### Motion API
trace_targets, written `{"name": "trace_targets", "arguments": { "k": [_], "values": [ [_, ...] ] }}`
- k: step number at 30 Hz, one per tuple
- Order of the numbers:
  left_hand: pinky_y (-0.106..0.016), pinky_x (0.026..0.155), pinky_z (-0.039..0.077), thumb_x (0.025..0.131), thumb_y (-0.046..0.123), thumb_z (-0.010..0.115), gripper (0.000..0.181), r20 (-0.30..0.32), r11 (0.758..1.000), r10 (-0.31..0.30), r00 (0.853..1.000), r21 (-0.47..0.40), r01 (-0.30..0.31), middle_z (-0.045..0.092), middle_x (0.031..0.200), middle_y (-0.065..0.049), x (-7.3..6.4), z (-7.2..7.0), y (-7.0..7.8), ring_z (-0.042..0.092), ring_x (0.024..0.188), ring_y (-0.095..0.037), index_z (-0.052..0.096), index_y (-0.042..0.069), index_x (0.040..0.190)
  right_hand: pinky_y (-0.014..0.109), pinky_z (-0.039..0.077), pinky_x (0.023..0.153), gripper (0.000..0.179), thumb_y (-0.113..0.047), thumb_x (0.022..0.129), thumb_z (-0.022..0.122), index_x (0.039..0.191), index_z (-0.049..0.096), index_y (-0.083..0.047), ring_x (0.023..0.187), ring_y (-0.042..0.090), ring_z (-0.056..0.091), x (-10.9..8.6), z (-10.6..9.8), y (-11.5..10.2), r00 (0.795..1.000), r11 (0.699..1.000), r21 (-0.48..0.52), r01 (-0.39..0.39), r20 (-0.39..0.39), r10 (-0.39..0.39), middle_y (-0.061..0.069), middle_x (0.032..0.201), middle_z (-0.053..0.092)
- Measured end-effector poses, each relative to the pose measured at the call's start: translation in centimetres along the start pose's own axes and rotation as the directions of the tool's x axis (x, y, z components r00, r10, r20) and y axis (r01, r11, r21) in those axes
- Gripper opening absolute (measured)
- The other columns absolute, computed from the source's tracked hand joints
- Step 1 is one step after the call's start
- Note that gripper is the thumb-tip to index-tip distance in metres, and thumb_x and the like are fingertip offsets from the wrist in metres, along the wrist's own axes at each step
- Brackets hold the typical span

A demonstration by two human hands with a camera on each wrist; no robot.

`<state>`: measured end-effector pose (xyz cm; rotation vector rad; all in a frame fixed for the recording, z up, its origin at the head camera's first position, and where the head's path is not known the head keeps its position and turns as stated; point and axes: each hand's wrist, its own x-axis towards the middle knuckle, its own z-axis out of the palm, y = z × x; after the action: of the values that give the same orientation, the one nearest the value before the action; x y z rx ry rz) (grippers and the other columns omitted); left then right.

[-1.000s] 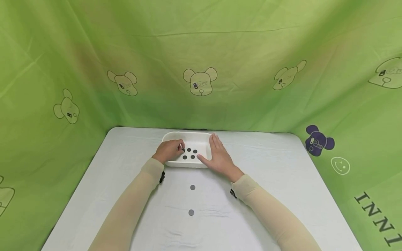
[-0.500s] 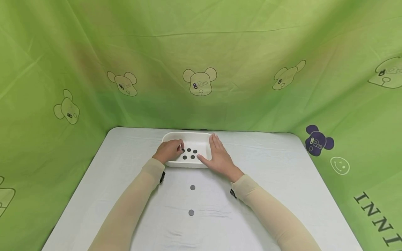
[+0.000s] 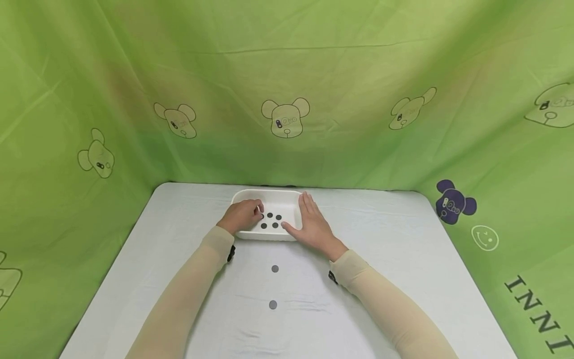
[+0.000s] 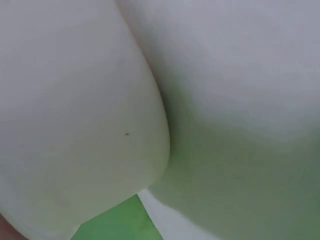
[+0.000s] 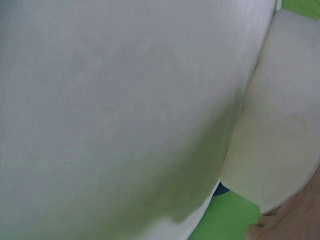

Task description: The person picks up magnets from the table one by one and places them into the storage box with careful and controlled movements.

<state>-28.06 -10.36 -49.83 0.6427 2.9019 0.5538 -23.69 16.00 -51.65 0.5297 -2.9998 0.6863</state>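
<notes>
A white rectangular tray [image 3: 269,235] sits near the table's far edge in the head view, with several small dark discs [image 3: 270,215] on its floor. My left hand [image 3: 239,216] reaches over the tray's left end. Its fingers are curled, and thumb and fingertips pinch a dark disc [image 3: 262,216] at the left of the group, which they partly cover. Against the tray's right end rests my right hand [image 3: 314,227], fingers straight and together, thumb spread towards the front corner. Both wrist views show mostly sleeve and white cloth; the fingertips are hidden there.
Two grey discs lie on the white tabletop in front of the tray, a nearer disc [image 3: 273,304] and a farther disc [image 3: 275,269]. Green cloth [image 3: 287,159] with printed bear heads hangs behind and at both sides of the table [image 3: 381,234].
</notes>
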Motion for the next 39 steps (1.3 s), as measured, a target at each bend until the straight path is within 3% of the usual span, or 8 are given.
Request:
{"name": "trace_targets", "arguments": {
  "k": [8, 17, 33, 39],
  "values": [
    [-0.035, 0.082, 0.056, 0.105, 0.021, 0.072, 0.014, 0.016, 0.997, 0.005, 1.000, -0.071, -0.004, 0.072, 0.101, 0.005, -0.3, -0.1, -0.1, 0.063, 0.088, -0.012, 0.071, 0.018, 0.119, 0.044, 0.011, 0.135, 0.111, -0.069, 0.101, 0.054, 0.169, 0.008, 0.005, 0.166, 0.036, 0.004, -0.1, -0.1, -0.2, 1.000, 1.000, 0.000, -0.004, 0.001, 0.004, 0.022, 0.179, 0.004],
    [-0.032, 0.075, 0.054, 0.105, 0.020, 0.072, 0.016, -0.025, 0.994, 0.054, 0.998, -0.091, -0.056, 0.072, 0.102, 0.005, -1.1, -0.6, 0.7, 0.061, 0.081, -0.011, 0.072, 0.019, 0.121, 0.044, 0.010, 0.135, 0.111, -0.071, 0.101, 0.052, 0.169, 0.007, 0.004, 0.167, 0.034, 0.001, 0.1, -0.1, -0.1, 1.000, 1.000, 0.006, -0.007, 0.009, 0.007, 0.022, 0.179, 0.003],
    [-0.034, 0.076, 0.056, 0.104, 0.018, 0.074, 0.019, -0.095, 0.983, 0.137, 0.986, -0.111, -0.147, 0.074, 0.102, 0.002, -3.4, -1.5, 1.5, 0.067, 0.089, -0.015, 0.074, 0.011, 0.122, 0.045, 0.012, 0.135, 0.111, -0.071, 0.101, 0.053, 0.169, 0.009, 0.005, 0.166, 0.037, 0.006, 0.6, -0.1, 0.1, 1.000, 1.000, -0.014, -0.004, -0.002, 0.004, 0.023, 0.178, 0.006],
    [-0.033, 0.077, 0.057, 0.103, 0.018, 0.074, 0.020, -0.120, 0.979, 0.156, 0.980, -0.117, -0.170, 0.074, 0.104, 0.002, -4.8, -1.8, 1.8, 0.067, 0.092, -0.015, 0.073, 0.013, 0.123, 0.044, 0.011, 0.135, 0.111, -0.071, 0.101, 0.054, 0.170, 0.008, 0.004, 0.167, 0.033, 0.001, 0.7, 0.1, 0.1, 1.000, 1.000, -0.006, -0.008, 0.002, 0.008, 0.023, 0.179, 0.005]
  ]
}}
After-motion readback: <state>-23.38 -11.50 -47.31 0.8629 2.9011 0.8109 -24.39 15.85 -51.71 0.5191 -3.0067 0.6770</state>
